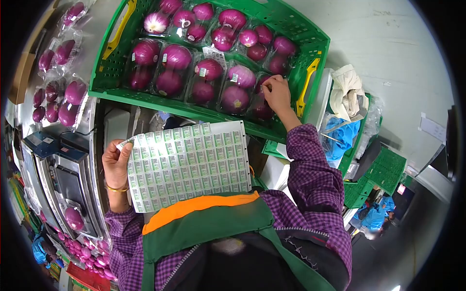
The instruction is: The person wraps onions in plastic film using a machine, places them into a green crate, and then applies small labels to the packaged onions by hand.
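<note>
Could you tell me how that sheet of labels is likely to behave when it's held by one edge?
Probably floppy: the sheet of labels is thin, and the left hand pinches only its corner while the rest rests against the apron. Likely light. It may curl or sag if unsupported.

Under the right hand's (277,94) fingertips lie purple-red onions (235,97) in clear wrap, set in a bright green crate (286,24) with yellow handles (307,87). Pinched in the left hand's (115,165) fingers is a white sheet of green-printed labels (189,162). Both sleeves (315,169) are purple-checked.
</note>
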Demonstrator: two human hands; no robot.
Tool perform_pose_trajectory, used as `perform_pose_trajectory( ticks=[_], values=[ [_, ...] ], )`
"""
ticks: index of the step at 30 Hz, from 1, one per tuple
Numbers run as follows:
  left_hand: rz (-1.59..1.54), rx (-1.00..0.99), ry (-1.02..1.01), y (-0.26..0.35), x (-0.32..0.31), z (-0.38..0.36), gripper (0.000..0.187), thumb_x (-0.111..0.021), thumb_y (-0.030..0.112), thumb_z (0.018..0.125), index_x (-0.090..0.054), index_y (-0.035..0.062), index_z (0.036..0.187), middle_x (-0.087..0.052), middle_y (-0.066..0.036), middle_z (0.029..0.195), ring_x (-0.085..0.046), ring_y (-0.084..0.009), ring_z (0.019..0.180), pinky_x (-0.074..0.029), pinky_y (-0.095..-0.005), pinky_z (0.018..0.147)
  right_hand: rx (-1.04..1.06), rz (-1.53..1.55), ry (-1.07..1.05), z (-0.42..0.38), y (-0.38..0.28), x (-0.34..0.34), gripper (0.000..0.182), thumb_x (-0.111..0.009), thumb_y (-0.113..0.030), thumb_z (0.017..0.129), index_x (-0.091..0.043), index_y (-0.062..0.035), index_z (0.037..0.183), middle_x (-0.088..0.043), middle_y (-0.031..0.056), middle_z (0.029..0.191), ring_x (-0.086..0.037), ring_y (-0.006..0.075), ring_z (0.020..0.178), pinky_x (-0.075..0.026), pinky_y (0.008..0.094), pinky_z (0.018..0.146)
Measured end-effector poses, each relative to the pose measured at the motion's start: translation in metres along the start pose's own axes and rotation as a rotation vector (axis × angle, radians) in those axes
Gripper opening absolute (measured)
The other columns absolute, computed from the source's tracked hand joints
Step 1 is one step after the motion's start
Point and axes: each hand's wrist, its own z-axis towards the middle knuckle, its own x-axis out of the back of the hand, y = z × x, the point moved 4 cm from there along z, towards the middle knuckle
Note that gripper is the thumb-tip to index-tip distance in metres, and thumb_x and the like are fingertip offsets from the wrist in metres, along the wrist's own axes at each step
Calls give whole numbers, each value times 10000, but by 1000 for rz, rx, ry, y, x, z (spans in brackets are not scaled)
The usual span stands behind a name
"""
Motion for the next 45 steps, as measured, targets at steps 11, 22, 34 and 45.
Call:
perform_pose_trajectory(
  ticks=[11, 22, 34, 45],
  values=[
    [-6, 14, -2, -5, -1, 0, 104, -627, 120, 887, -577, 32, 916, -620, 11, 767, -526, -26, 623, -411, -168, 564, -13, -83, 23, 8, -1, -5, 74, -681, -104, 703, -658, -72, 766, -581, 63, 924, -536, 285, 883, -476, 385, 764],
    [-10, 1, 5, -5, 4, -3, 90, -629, 110, 884, -581, 36, 901, -620, 13, 753, -524, -22, 612, -408, -169, 551, -153, -92, -23, 10, 4, -6, 109, -688, -157, 721, -655, -96, 804, -577, 54, 945, -551, 270, 911, -479, 389, 765],
    [-24, -77, 30, 19, -5, -4, 103, -647, 84, 866, -585, 15, 910, -608, 17, 739, -525, -19, 612, -411, -161, 548, -222, 697, -266, -5, -42, 26, 298, -671, -135, 802, -622, -49, 1084, -642, 56, 978, -605, 142, 858, -478, 259, 769],
    [88, -143, -74, 31, -30, 16, 91, -648, 73, 864, -579, 18, 888, -577, 40, 723, -483, -4, 613, -375, -154, 553, 300, 804, -610, -33, -169, 82, 174, -617, -82, 820, -620, -12, 979, -628, 75, 942, -590, 159, 831, -463, 288, 763]
  ],
)
